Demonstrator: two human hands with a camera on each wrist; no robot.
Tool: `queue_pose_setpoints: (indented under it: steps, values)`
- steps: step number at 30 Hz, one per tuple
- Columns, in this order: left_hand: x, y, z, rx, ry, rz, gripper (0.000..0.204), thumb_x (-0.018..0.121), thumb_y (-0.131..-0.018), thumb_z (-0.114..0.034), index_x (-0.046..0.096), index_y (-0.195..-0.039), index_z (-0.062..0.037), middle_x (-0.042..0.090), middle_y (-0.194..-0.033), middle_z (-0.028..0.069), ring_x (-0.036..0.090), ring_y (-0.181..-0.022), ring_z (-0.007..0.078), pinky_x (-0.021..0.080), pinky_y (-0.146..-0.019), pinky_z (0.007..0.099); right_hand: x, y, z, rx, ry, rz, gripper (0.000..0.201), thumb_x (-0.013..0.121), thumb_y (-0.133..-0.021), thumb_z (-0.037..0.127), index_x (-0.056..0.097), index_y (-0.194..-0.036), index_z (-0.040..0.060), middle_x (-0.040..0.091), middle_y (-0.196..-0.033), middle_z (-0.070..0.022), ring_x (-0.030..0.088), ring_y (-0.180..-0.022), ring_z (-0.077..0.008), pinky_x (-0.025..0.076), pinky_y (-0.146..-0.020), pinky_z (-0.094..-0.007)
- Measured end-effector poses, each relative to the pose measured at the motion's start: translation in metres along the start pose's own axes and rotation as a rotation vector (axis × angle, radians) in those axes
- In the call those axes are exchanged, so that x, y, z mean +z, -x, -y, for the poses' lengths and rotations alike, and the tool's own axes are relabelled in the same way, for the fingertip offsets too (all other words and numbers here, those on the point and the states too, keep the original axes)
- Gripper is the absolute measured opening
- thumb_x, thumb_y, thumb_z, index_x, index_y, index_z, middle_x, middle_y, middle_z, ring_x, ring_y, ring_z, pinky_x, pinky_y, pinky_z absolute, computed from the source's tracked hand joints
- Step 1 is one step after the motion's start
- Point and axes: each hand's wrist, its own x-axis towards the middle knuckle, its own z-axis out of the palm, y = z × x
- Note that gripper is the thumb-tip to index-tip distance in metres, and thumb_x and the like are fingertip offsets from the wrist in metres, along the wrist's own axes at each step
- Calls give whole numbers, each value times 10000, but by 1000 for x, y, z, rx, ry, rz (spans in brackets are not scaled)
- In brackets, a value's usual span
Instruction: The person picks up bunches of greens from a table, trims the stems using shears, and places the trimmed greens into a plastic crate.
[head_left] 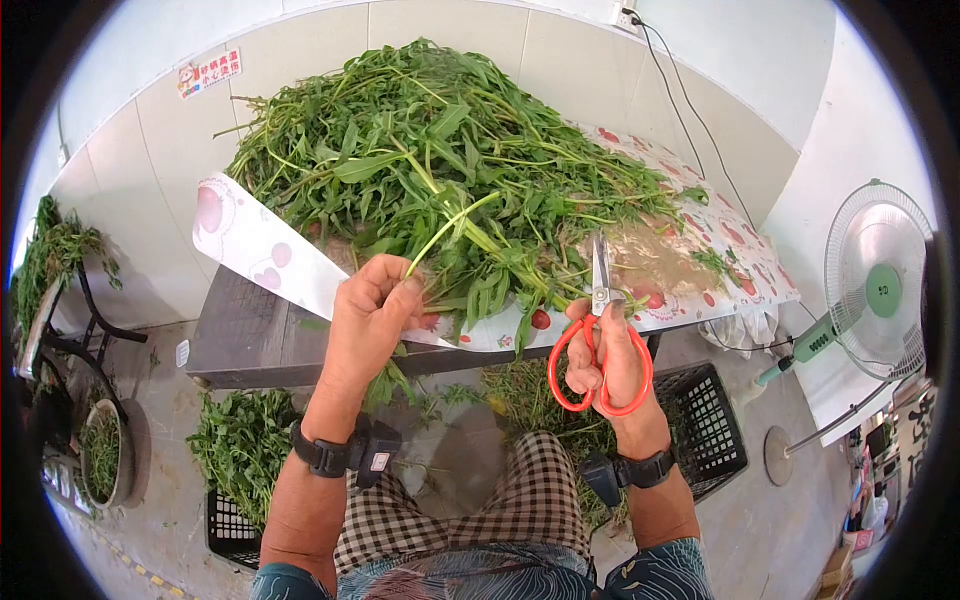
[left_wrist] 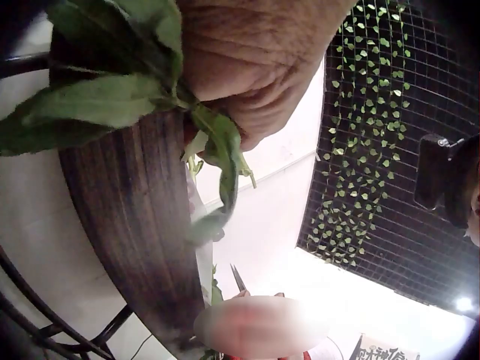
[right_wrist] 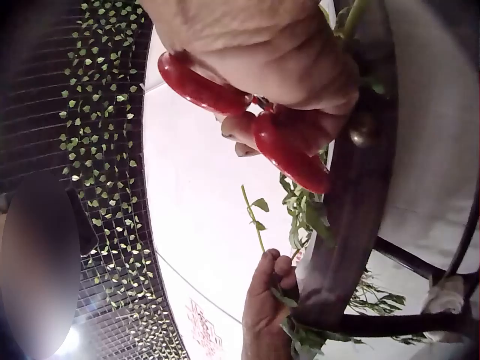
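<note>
In the head view my left hand (head_left: 378, 303) pinches a leafy green stem (head_left: 447, 233) between thumb and fingers, its bare end slanting up to the right. Leaves of the sprig (left_wrist: 97, 112) hang below that hand in the left wrist view. My right hand (head_left: 622, 350) grips a pair of scissors (head_left: 649, 372) by the red loop handles, with the blades pointing away from me at the table's front edge. A large heap of leafy green stems (head_left: 430, 130) covers the table beyond both hands. Some stems lie between the hands.
The dark wooden table (head_left: 250, 340) bears a patterned cloth (head_left: 275, 255). A black crate of greens (head_left: 240, 450) stands on the floor at left, another black crate (head_left: 708, 430) at right. A fan (head_left: 880, 285) stands at right; a round pot (head_left: 103, 450) sits far left.
</note>
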Motion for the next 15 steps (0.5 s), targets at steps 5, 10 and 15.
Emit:
queue_pose_setpoints:
  steps: [5,10,15]
  values:
    - [-1,1,-6,-33,-32,21,103,504,-899,-100,531,-874,-4,519,-639,-18,483,-554,26,496,-556,209,2,3,3,-43,-2,100,507,358,-928,507,459,-1161,68,562,-674,-57,412,-524,-99,364,-497,-244]
    - [0,2,-7,-36,-7,18,99,503,-898,-97,531,-878,-4,516,-642,-18,487,-561,28,495,-551,210,5,2,8,-23,-131,256,720,464,-791,666,428,-1229,95,579,-1038,-186,553,-868,-232,427,-684,-318]
    - [-1,1,-5,-30,-13,24,96,506,-896,-97,532,-881,-6,518,-652,-19,494,-571,28,502,-557,212,0,7,8,-35,-105,342,841,556,-693,701,382,-1293,137,513,-1193,-232,514,-1085,-327,441,-845,-434]
